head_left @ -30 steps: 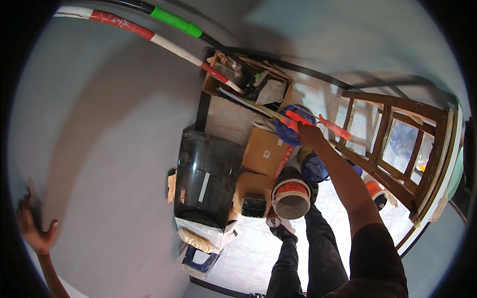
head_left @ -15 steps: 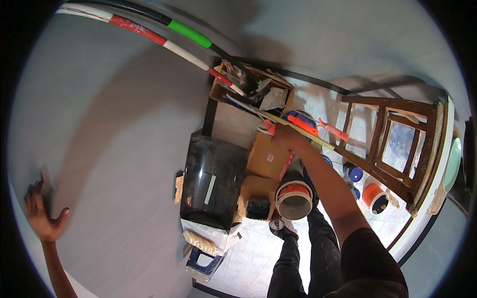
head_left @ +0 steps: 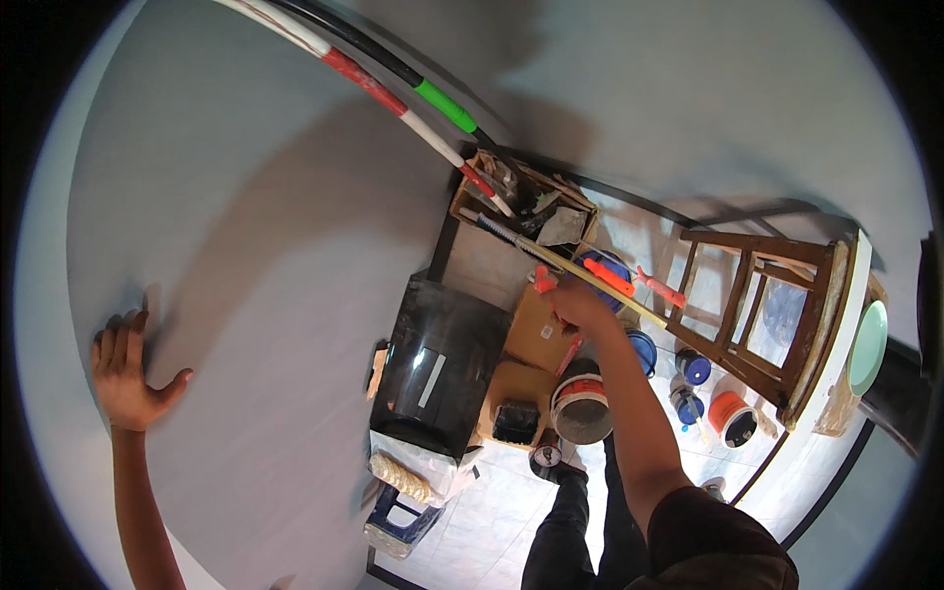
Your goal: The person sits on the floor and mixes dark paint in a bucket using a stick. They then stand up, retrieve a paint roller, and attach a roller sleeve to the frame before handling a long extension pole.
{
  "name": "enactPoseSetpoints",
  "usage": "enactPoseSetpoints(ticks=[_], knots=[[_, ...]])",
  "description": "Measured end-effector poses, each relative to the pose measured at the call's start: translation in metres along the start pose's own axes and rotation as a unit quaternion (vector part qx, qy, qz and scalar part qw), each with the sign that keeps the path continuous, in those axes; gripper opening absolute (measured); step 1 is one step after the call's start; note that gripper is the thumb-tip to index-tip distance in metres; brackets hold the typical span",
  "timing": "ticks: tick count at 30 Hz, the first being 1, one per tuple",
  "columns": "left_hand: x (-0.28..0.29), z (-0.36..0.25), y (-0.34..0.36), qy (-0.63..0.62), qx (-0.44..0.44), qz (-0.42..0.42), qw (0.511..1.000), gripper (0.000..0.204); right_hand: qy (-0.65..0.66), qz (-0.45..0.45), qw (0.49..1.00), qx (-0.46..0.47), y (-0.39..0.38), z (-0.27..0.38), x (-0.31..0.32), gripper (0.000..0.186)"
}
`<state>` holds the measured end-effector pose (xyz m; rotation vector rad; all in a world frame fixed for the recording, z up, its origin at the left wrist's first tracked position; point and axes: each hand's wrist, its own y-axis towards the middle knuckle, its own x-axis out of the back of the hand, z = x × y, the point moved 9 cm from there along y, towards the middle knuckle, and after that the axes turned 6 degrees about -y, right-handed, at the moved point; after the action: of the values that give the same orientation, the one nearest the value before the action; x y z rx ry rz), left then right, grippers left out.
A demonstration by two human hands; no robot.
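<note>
My left hand [head_left: 132,379] lies flat against the grey wall [head_left: 265,324], fingers stretched up and thumb out to the side. My right hand [head_left: 580,301] reaches down over the clutter, its fingers curled at an orange handle [head_left: 544,279] that sticks out past them; the rest of that tool is hidden. Just beyond this hand, a long pale stick [head_left: 600,282] slants across, with another orange handle [head_left: 610,277] and a pinkish-red handle [head_left: 661,287] alongside. Under the forearm stand a cardboard box [head_left: 536,324] and a bucket [head_left: 581,413] with grey inside.
A black bin-like container [head_left: 441,369] stands along the wall, near a fluffy roller [head_left: 401,478] and a blue step stool [head_left: 403,521]. At right are a wooden frame [head_left: 747,295], small blue-lidded pots [head_left: 694,367] and an orange tub [head_left: 733,418]. Striped [head_left: 374,88] and black-green [head_left: 444,105] poles lean into a corner box [head_left: 472,197].
The view has shifted, so the scene sits lower and mostly further right. My left hand stays on the wall. My right hand stays at the orange handle, now drawn slightly nearer.
</note>
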<state>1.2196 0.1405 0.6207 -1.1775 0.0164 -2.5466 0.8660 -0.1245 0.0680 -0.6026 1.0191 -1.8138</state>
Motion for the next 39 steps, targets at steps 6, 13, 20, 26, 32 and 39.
enactPoseSetpoints(ticks=[6,13,20,26,32,39], knots=[[0.003,0.001,-0.002,-0.003,0.006,0.001,1.000,0.091,0.187,0.007,0.981,-0.057,-0.015,-0.018,-0.009,0.022],[0.007,-0.001,0.004,-0.003,-0.003,-0.001,1.000,0.094,0.085,-0.014,0.996,-0.007,-0.013,-0.018,-0.033,0.025],[0.009,-0.001,0.002,-0.013,0.002,0.000,1.000,0.092,0.181,0.008,0.984,0.007,-0.021,-0.033,-0.045,0.030],[0.010,-0.006,0.003,-0.012,-0.009,-0.021,1.000,0.091,-0.026,-0.033,0.997,0.069,-0.017,-0.047,-0.043,0.037],[0.005,-0.001,-0.002,-0.041,0.015,0.018,0.999,0.094,0.121,-0.025,0.992,-0.015,-0.014,-0.046,-0.050,0.035],[0.010,0.000,0.003,-0.031,0.008,-0.007,0.999,0.092,0.000,-0.053,0.996,0.071,0.004,-0.068,-0.037,0.036]])
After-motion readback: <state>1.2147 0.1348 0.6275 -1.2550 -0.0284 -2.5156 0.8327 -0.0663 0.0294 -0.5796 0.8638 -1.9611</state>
